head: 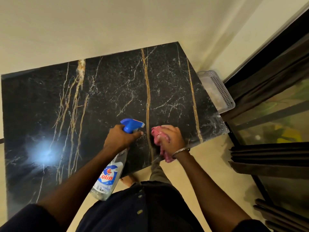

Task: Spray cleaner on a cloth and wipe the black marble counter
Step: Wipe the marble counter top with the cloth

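Blue-triggered Colin bottle (108,174) gripped in left hand (122,136), right hand (170,138) clutching pink cloth (156,131)

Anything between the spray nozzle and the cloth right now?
Nothing in the way. The head view shows only a strip of bare counter, crossed by a gold vein, between the spray bottle nozzle and the cloth in the right hand.

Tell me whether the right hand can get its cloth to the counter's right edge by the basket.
Probably yes: the right hand grips the pink cloth over the near edge of the counter, and nothing lies between it and the edge by the white basket.
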### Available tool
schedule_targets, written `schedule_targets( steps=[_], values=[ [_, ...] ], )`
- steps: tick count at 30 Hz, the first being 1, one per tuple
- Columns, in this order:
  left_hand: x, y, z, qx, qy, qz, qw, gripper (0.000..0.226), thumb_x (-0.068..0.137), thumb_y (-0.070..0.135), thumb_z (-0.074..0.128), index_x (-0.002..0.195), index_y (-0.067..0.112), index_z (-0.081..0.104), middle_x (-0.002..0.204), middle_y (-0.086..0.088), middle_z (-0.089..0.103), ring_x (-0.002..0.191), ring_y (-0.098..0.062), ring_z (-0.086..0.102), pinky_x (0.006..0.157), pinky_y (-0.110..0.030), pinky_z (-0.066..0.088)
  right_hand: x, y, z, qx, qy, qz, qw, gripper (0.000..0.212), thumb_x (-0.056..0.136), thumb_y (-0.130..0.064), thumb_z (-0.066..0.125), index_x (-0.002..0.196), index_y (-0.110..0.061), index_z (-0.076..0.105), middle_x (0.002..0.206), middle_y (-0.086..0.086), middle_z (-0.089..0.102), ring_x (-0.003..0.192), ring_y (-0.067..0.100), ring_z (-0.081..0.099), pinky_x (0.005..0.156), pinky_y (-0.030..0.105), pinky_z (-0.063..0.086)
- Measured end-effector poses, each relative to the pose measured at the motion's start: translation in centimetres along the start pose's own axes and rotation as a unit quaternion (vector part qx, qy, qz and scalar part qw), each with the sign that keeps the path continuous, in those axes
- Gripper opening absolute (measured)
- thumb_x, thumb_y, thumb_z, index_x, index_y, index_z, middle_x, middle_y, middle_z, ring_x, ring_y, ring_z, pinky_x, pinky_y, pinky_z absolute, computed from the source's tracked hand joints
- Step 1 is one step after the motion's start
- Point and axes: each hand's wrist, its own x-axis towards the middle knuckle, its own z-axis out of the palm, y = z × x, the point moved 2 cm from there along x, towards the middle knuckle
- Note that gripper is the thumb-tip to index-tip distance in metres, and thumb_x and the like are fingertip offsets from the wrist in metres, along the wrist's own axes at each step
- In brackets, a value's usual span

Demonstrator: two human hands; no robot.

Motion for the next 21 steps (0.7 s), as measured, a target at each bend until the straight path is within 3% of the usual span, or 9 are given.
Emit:
schedule_targets(
  steps=[3,7,10,13,18,21],
  values=[
    [-0.1,0.0,0.2,0.001,0.021,0.005,1.000,0.057,0.070,0.058,0.077,0.108,0.018,0.063,0.090,-0.001,0.070,0.081,-0.016,0.068,0.078,-0.037,0.057,-2.2,-1.1,2.9,-0.128,-0.051,-0.103,0.985,0.039,0.086,-0.034,0.062,0.125,-0.036,0.059,0.127,-0.006,0.049,0.115,0.016,0.040,0.094,0.032,0.045],
    [0.0,0.1,0.1,0.008,0.037,0.008,0.999,0.061,0.071,0.060,0.075,0.111,0.015,0.063,0.089,-0.001,0.069,0.079,-0.013,0.065,0.067,-0.027,0.050,-4.8,-3.2,6.1,-0.101,-0.057,-0.116,0.987,0.048,0.083,-0.041,0.065,0.128,-0.031,0.052,0.126,0.000,0.047,0.115,0.019,0.045,0.094,0.037,0.048],
    [0.1,0.1,0.2,0.000,0.040,-0.002,0.999,0.057,0.073,0.057,0.076,0.109,0.014,0.063,0.089,0.000,0.068,0.078,-0.013,0.064,0.063,-0.025,0.046,-5.1,-3.2,7.5,-0.160,-0.040,-0.216,0.962,0.045,0.086,-0.041,0.059,0.129,-0.031,0.052,0.129,0.001,0.050,0.116,0.023,0.047,0.091,0.041,0.049],
    [0.3,0.2,0.2,-0.001,0.038,-0.005,0.999,0.058,0.072,0.058,0.076,0.108,0.014,0.062,0.091,-0.001,0.069,0.080,-0.014,0.065,0.062,-0.025,0.046,-4.9,-1.4,6.8,-0.185,-0.018,-0.270,0.945,0.043,0.089,-0.039,0.054,0.132,-0.032,0.052,0.131,0.003,0.053,0.118,0.025,0.048,0.091,0.036,0.046],
    [1.2,0.4,0.0,-0.019,0.014,-0.002,1.000,0.058,0.074,0.056,0.075,0.112,0.015,0.061,0.093,-0.001,0.069,0.082,-0.014,0.066,0.066,-0.025,0.049,-4.1,6.0,1.2,-0.256,0.082,-0.152,0.951,0.049,0.082,-0.029,0.067,0.128,-0.031,0.051,0.132,0.008,0.054,0.112,0.030,0.049,0.087,0.041,0.049],
    [1.7,0.7,-0.1,-0.024,0.002,0.004,1.000,0.054,0.076,0.053,0.075,0.111,0.015,0.061,0.093,-0.001,0.069,0.082,-0.013,0.066,0.065,-0.024,0.048,-3.1,9.5,-3.0,-0.269,0.139,-0.042,0.952,0.039,0.086,-0.034,0.049,0.124,-0.026,0.054,0.128,0.011,0.055,0.104,0.033,0.051,0.085,0.042,0.049]
  ],
)
